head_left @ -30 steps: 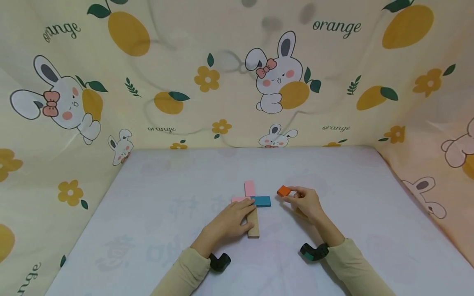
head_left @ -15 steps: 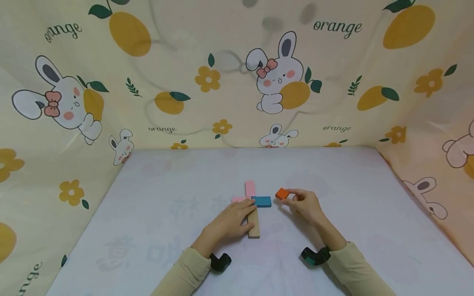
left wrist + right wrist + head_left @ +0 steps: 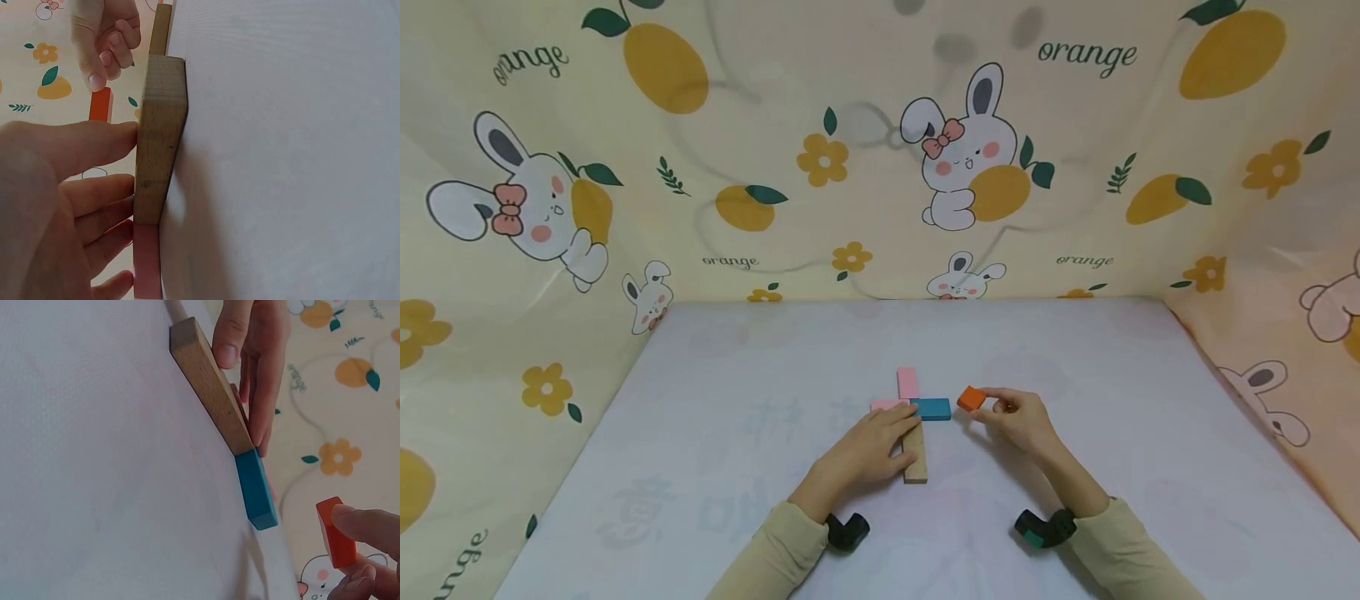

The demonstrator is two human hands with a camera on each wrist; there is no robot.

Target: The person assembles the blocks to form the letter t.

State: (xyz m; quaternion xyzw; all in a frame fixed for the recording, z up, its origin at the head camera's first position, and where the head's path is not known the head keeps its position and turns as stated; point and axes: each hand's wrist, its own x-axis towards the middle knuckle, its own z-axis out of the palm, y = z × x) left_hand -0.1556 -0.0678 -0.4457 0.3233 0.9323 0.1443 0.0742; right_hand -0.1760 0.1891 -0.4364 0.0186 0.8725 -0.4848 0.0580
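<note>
Head view: right hand [image 3: 1021, 419] pinches a rectangular orange block [image 3: 971, 399], probably light, stiff wood, best held by opposite edges, just beside a rectangular blue block [image 3: 936, 409]; left hand [image 3: 867, 447], loosely outstretched, touches a bare-wood block [image 3: 915, 468].

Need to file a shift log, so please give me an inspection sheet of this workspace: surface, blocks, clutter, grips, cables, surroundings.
Surface: white tabletop with faint markings.
Blocks: wooden block, blue block meeting it, far pink block and left pink block; how the pinks join is partly hidden. Orange block held apart from the blue one.
Clutter: nothing seen.
Left grip: fingers rest on the blocks, thumb touches the wooden one.
Right grip: pinches the orange block.
Cables: nothing seen; thin shadow lines fall on the backdrop.
Surroundings: backdrop printed with rabbits, fruit and flowers; black devices at both wrists.
</note>
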